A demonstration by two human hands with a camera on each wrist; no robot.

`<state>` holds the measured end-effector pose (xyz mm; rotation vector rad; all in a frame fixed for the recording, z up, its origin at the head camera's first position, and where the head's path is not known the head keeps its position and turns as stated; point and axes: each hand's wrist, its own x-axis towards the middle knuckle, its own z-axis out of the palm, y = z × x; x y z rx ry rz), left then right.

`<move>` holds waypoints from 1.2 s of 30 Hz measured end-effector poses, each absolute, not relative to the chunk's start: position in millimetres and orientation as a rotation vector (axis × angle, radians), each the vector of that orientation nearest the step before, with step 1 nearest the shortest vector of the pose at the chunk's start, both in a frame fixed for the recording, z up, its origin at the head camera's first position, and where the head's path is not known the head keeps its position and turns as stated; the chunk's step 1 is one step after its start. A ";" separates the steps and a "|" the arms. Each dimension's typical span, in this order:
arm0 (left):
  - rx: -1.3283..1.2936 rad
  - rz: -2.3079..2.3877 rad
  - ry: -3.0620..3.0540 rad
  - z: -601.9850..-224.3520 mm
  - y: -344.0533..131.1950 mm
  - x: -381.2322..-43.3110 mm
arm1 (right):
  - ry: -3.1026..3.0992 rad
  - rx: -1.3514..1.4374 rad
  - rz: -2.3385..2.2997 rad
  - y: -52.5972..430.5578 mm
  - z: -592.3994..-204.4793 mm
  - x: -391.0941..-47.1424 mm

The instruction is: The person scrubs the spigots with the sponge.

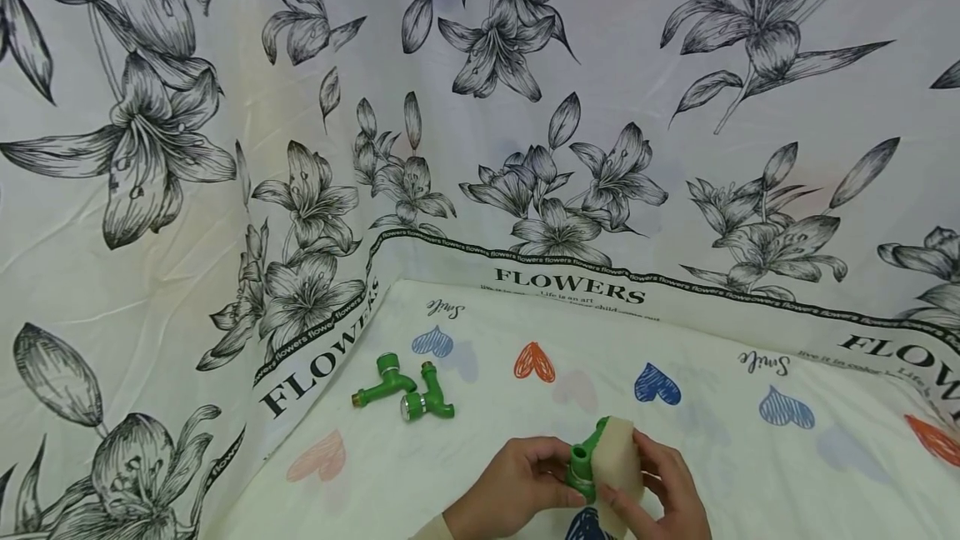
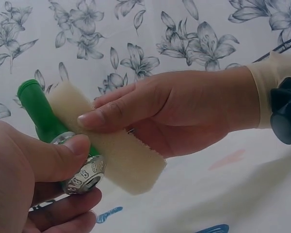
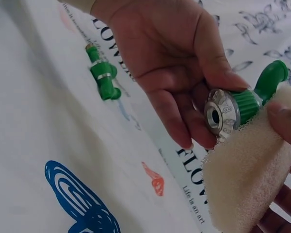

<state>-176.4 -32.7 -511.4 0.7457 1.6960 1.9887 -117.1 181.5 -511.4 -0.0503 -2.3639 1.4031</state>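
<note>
Near the front of the cloth, my left hand [image 1: 525, 480] pinches a green tap [image 1: 580, 473] between thumb and fingers. The tap's silver patterned knob [image 2: 82, 179] faces the left wrist camera, and its green spout [image 3: 272, 80] points away in the right wrist view. A cream sponge [image 1: 618, 461] lies against the tap's side, gripped by my right hand [image 1: 667, 490] with the thumb on one face and fingers behind. The sponge covers part of the tap's body.
Two more green taps, one farther back [image 1: 386, 382] and one nearer [image 1: 429, 398], lie close together on the left of the white heart-printed cloth [image 1: 480, 440]. White flower-printed curtains [image 1: 525, 123] rise behind and at the left.
</note>
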 end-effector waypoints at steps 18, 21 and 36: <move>0.749 1.986 1.695 -514.6 -32.1 -177.8 | -2.409 -0.179 1.496 176.7 -507.6 -114.6; 0.724 1.992 1.756 -516.1 -33.6 -179.5 | -2.407 -0.060 1.492 170.3 -507.1 -110.0; 0.605 2.095 1.728 -512.8 -35.2 -180.7 | -2.309 0.108 1.423 178.4 -537.3 -114.8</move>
